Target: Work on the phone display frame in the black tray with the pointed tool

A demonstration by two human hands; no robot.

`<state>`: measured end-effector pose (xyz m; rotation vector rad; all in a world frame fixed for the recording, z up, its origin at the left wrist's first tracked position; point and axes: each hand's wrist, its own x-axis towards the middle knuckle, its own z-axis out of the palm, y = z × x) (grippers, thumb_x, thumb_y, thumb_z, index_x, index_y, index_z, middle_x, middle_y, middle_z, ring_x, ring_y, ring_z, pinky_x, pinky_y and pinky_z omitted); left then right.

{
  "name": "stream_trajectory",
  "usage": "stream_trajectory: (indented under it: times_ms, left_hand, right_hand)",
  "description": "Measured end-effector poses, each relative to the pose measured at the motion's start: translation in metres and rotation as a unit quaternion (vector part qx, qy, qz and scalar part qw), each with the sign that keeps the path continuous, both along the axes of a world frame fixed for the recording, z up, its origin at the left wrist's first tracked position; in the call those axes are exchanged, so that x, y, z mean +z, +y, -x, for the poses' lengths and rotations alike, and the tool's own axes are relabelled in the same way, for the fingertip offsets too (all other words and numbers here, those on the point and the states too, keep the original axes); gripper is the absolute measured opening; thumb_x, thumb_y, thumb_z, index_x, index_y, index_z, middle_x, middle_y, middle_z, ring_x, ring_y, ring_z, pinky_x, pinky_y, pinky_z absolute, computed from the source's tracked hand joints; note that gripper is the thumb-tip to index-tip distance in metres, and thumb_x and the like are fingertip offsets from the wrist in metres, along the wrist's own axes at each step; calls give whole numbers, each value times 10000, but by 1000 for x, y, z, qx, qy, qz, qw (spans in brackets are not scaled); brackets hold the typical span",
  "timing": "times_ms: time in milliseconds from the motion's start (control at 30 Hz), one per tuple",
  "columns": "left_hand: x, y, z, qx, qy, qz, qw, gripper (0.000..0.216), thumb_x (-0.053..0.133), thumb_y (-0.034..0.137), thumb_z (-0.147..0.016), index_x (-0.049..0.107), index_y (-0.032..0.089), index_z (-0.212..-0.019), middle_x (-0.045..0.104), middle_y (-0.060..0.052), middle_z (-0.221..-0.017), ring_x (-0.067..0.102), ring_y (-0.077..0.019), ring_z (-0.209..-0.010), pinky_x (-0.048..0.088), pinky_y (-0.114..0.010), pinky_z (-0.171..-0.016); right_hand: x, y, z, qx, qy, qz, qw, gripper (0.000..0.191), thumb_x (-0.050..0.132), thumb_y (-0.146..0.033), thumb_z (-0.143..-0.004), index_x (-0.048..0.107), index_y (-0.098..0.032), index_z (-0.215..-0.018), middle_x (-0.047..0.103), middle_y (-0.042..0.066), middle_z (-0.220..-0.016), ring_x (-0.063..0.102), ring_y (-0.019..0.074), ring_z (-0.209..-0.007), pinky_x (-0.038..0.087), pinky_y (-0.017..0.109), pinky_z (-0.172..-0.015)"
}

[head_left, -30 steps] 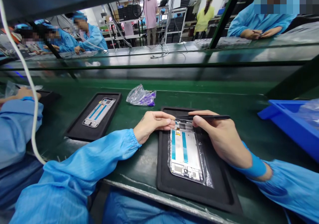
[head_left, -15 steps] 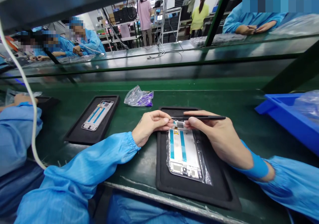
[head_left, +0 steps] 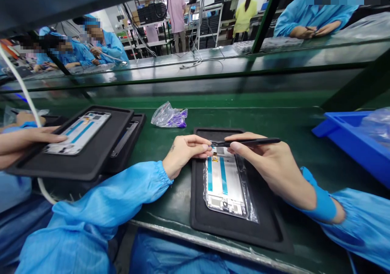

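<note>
My blue sleeves (head_left: 143,180) reach in from both sides over the near edge of the table (head_left: 158,144). Before me lies a black tray (head_left: 201,221), and in it a silver phone frame (head_left: 234,176) rests flat on clear film (head_left: 252,215), with two blue strips (head_left: 224,176) running along it. At its far end, my right hand (head_left: 271,164) pinches black tweezers (head_left: 258,141) between thumb and fingers, their tips pointing left. My left hand (head_left: 182,154) meets those tips, its thumb and fingers pressed together; I cannot tell what, if anything, is between them. A blue band (head_left: 324,201) circles my right wrist.

To my left, a co-worker's hand (head_left: 42,137) grips a second tray (head_left: 103,152), the thumb on the phone frame lying in it. This tray overlaps another tray (head_left: 137,132) that carries a frame of its own, partly covered. A white cable (head_left: 26,89) hangs at the far left.

To my right stands a blue bin (head_left: 350,144) with clear plastic inside. Beyond my left hand lies a clear bag (head_left: 170,115) with something purple in it. Farther off, loose cables (head_left: 195,65) lie on a ledge, and past it people in blue, pink and yellow tops sit or stand.
</note>
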<state>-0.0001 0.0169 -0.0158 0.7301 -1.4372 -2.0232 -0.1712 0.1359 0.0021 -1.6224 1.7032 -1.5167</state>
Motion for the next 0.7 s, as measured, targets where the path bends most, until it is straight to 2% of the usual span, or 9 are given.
stream_trajectory:
  times_ms: [267, 567, 700]
  left_hand:
    - [3, 4, 1, 9, -11, 19, 1000, 84, 711, 41, -804, 725, 52, -885, 733, -113, -778, 717, -159, -721, 593, -219, -735]
    - [0, 4, 2, 6, -28, 83, 996, 104, 667, 13, -826, 733, 92, -845, 733, -85, -766, 722, -169, -733, 598, -231, -736]
    - [-2, 4, 3, 1, -32, 94, 995, 101, 666, 20, -836, 734, 90, -865, 737, -86, -787, 726, -172, -755, 602, -225, -748]
  right_hand:
    - [3, 0, 0, 34, 2, -15, 999, 166, 704, -405, -937, 769, -253, -953, 711, 0, -1000, 678, 225, -856, 554, 279, -740]
    - [1, 0, 1, 35, -7, -29, 999, 174, 714, -436, -945, 774, -273, -945, 713, -9, -977, 675, 226, -839, 544, 274, -702]
    - [2, 0, 2, 53, -21, -31, 998, 200, 720, -462, -943, 775, -270, -927, 709, -1, -997, 670, 242, -884, 551, 289, -732]
